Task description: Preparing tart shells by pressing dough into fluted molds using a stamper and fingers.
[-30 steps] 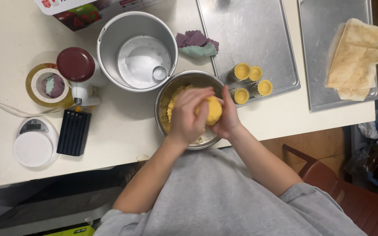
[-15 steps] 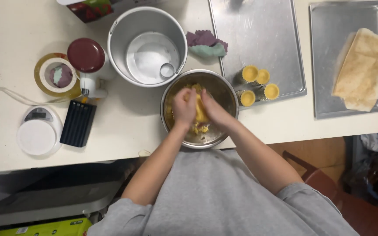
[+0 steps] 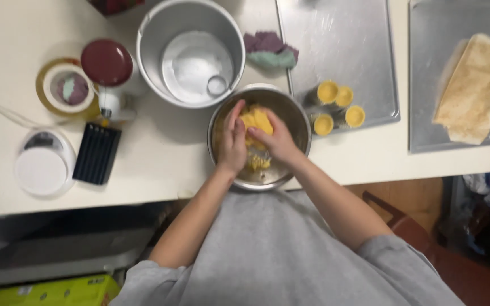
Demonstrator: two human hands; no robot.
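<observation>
Head cam: left hand (image 3: 232,143) & right hand (image 3: 278,140) both clenched round yellow dough (image 3: 258,120) inside steel bowl (image 3: 299,116), w/ filled tart moulds (image 3: 336,106) just beside.

Lighting: we see even, warm overhead light on the pale counter (image 3: 160,164), brightest at upper left of the frame. Glare: soft sheen on the two baking trays (image 3: 364,62) at upper right and inside the large steel pot (image 3: 148,51). Shadows: short and soft beside the pot and mixing bowl (image 3: 299,122); the lower left and right edges fall dim. Sharpness: we note mild blur throughout, with fine detail smeared, especially on both hands.
</observation>
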